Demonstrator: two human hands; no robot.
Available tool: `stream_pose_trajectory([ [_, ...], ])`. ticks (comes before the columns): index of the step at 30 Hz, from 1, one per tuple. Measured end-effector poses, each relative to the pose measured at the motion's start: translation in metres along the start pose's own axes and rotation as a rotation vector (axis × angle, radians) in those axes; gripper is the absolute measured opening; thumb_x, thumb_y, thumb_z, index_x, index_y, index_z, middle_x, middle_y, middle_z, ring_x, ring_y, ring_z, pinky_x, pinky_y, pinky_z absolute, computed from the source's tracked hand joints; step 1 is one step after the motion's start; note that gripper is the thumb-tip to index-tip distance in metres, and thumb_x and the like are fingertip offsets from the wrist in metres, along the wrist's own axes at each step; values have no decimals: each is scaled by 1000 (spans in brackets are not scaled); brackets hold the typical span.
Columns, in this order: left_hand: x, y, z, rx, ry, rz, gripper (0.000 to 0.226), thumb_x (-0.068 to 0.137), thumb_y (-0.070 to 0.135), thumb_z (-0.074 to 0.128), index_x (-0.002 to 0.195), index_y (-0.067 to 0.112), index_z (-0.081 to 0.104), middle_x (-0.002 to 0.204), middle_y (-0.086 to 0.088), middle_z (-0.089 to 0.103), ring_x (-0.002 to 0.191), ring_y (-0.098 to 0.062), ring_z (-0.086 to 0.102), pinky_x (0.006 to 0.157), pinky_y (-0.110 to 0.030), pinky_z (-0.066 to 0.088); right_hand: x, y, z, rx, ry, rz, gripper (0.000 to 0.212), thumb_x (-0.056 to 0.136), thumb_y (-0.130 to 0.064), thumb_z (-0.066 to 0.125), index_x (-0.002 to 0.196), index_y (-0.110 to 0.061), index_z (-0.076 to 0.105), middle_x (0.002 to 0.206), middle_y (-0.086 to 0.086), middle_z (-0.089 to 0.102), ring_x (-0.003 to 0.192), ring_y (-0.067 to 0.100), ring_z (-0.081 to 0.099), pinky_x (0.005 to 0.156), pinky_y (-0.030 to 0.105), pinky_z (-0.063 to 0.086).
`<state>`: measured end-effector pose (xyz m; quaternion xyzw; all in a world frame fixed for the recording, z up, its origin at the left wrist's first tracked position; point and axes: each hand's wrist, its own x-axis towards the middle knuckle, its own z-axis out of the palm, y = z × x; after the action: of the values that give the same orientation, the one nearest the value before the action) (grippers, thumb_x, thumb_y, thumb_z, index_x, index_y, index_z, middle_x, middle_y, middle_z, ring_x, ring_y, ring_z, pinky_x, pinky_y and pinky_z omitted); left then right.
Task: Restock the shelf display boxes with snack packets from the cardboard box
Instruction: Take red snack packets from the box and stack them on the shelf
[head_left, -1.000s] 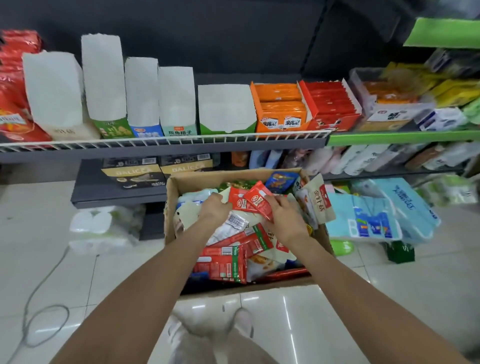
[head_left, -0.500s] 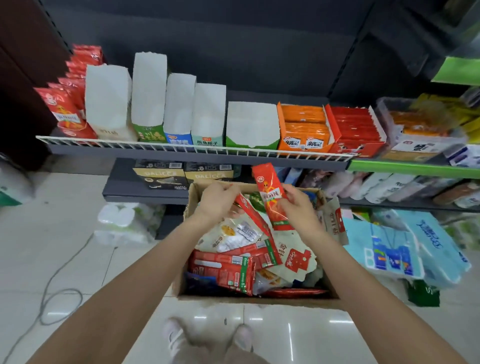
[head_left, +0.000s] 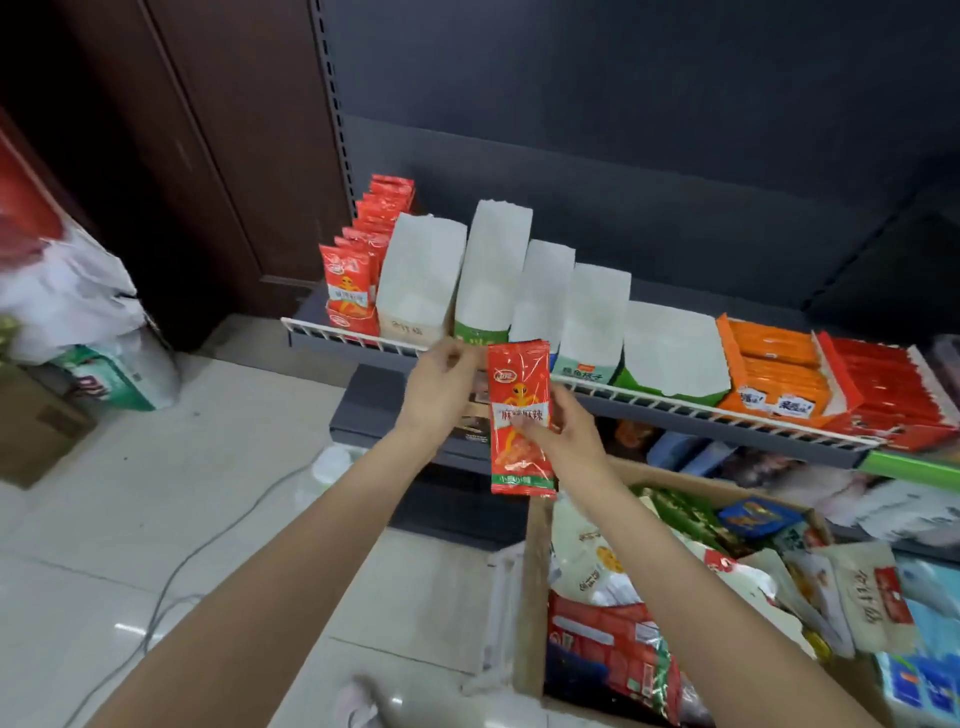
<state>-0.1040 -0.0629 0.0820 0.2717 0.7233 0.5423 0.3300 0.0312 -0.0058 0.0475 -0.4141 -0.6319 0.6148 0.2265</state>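
A thin stack of red snack packets with an orange figure stands upright in front of the shelf rail. My right hand grips it from the right side at mid-height. My left hand pinches its top left corner. Matching red packets fill the display box at the shelf's far left. Beside it stand several white display boxes with their blank backs showing. The open cardboard box, heaped with mixed packets, sits on the floor at lower right.
Orange and red display boxes stand full at the shelf's right. A lower dark shelf juts out below my hands. On the tiled floor lie a grey cable, white bags and a brown carton at left.
Both hands lifted the red packets out of the cardboard box and up to the left, to shelf-rail height. My view swung left, toward the shelf's left end.
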Motion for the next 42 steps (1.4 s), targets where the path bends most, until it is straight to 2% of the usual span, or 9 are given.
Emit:
stream_pose_trajectory([
  [3, 31, -16, -54, 149, -31, 93, 24, 93, 22, 56, 114, 9, 56, 105, 2, 59, 101, -12, 55, 88, -29, 46, 21, -16, 47, 220, -46, 86, 41, 85, -16, 68, 122, -24, 52, 110, -2, 67, 96, 16, 67, 81, 31, 54],
  [5, 47, -21, -87, 123, -148, 95, 18, 92, 24, 59, 108, 16, 57, 98, 8, 60, 102, -16, 58, 95, -41, 49, 35, -27, 76, 247, -75, 90, 39, 83, -16, 69, 118, -26, 54, 109, -2, 68, 98, 17, 67, 84, 34, 54],
  [9, 71, -24, -137, 138, -173, 205, 12, 89, 20, 64, 87, 31, 58, 84, 11, 63, 89, -18, 64, 88, -47, 52, 61, -48, 129, 4, -41, 3, 28, 82, -10, 71, 101, -25, 57, 101, -5, 67, 89, 6, 64, 75, 22, 52],
  [13, 99, -24, -172, 250, -115, 338, 4, 87, 22, 66, 89, 22, 62, 86, 7, 66, 81, -11, 64, 81, -36, 53, 89, -69, 161, -180, -7, -88, 22, 80, -13, 74, 97, -19, 61, 90, -9, 65, 77, -1, 60, 67, 14, 47],
  [19, 148, -3, -202, 258, -80, 412, 9, 87, 18, 67, 95, 20, 64, 90, 8, 68, 84, -7, 64, 79, -17, 49, 143, -96, 190, -209, 65, -171, 23, 79, -16, 75, 98, -21, 62, 97, -3, 67, 86, 12, 64, 82, 28, 50],
  [25, 202, -6, -205, 334, -105, 378, 16, 83, 11, 70, 97, 17, 64, 93, 6, 69, 91, -7, 64, 86, -22, 48, 193, -90, 205, -223, 155, -169, 27, 84, -19, 71, 109, -11, 65, 109, 5, 69, 92, 16, 63, 91, 34, 49],
  [28, 215, -10, -205, 350, -78, 391, 15, 85, 10, 68, 98, 14, 65, 95, 7, 69, 91, -1, 63, 85, -14, 46, 206, -85, 211, -227, 180, -171, 27, 84, -20, 70, 109, -9, 65, 110, 5, 68, 92, 14, 61, 92, 32, 46],
  [33, 230, -20, -211, 348, -100, 375, 15, 84, 11, 69, 98, 14, 66, 96, 8, 70, 93, -2, 63, 91, -22, 48, 216, -81, 215, -273, 149, -147, 27, 84, -23, 70, 109, -11, 65, 111, 4, 68, 101, 18, 63, 96, 35, 47],
  [42, 234, -30, -215, 446, -273, 299, 21, 83, 12, 70, 103, 14, 63, 98, 2, 69, 89, -6, 63, 85, -18, 49, 212, -75, 213, -469, 58, -61, 39, 81, -21, 73, 117, -10, 63, 118, 6, 66, 107, 21, 62, 90, 26, 42],
])
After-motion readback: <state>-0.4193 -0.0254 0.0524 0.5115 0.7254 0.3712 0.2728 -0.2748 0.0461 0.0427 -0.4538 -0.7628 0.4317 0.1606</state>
